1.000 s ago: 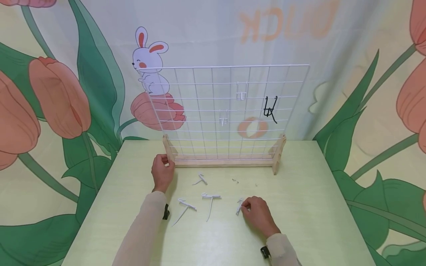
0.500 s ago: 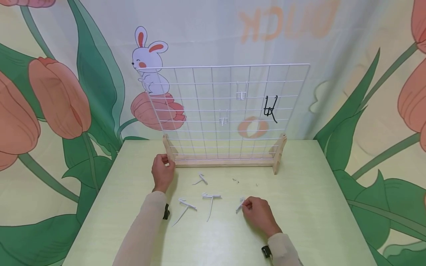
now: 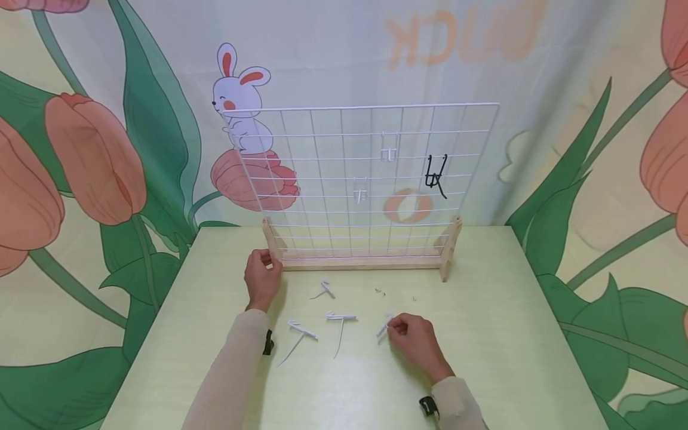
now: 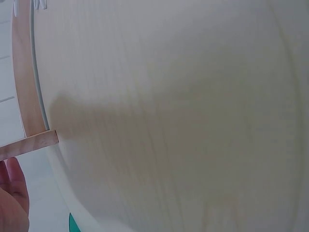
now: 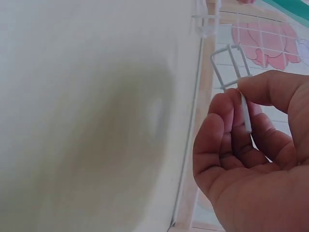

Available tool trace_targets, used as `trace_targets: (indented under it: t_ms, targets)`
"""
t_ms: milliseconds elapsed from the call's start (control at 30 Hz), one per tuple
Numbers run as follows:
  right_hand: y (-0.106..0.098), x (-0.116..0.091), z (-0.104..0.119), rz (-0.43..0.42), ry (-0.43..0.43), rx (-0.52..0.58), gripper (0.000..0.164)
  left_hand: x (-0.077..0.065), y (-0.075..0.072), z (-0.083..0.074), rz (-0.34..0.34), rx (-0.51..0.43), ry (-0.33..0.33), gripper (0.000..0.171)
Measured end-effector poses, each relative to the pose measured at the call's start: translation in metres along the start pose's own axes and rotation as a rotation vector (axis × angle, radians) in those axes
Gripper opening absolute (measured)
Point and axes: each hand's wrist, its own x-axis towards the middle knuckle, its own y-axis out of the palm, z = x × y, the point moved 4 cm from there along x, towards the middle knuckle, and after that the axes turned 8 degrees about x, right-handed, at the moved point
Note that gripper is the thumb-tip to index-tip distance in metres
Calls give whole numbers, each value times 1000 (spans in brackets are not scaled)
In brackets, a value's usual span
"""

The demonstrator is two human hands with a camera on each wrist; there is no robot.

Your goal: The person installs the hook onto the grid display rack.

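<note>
Between thumb and index finger, my right hand (image 3: 419, 343) pinches a small white wire hook (image 5: 234, 67), held over the front right of the table. Its looped end points up past the fingertips in the right wrist view, and the straight prong runs down across the fingers. At the left end of the grid rack, my left hand (image 3: 262, 279) touches the wooden foot (image 4: 34, 145) with its fingertips from the outer side. Three more white hooks lie on the table: one near the rack (image 3: 324, 290), one in the middle (image 3: 341, 318) and one at left (image 3: 301, 331).
A white wire grid (image 3: 328, 168) stands upright in a wooden base (image 3: 360, 263) at the back of the table (image 3: 500, 334). Two white hooks (image 3: 389, 154) and a black hook (image 3: 434, 178) hang on it. Tiny bits (image 3: 380, 292) lie in front. A printed curtain (image 3: 333, 54) hangs behind.
My right hand has shifted slightly, and the hook in it has turned and moved a little left. The left hand stays at the rack's foot.
</note>
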Motion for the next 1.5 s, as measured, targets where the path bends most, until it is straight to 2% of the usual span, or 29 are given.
trace_targets:
  t_ms: [200,367,600,933,1167,1500]
  targets:
    - [-7,1,17,-72,-49,42,4,-1,0,0,5,0,-10,27]
    - [-12,3,30,-138,-73,65,8,-1,-2,-1,12,0,-10,27]
    - [-20,7,52,-220,-128,59,7,-1,-1,-3,3,-14,5,28]
    - [-40,10,106,-337,-274,67,5,-2,0,-1,8,-2,-9,27]
    - [-48,18,146,-366,-381,86,6,-1,-3,-2,-3,-9,-1,27]
    - [-48,25,187,-390,-458,111,7,0,-1,0,7,-1,-16,28]
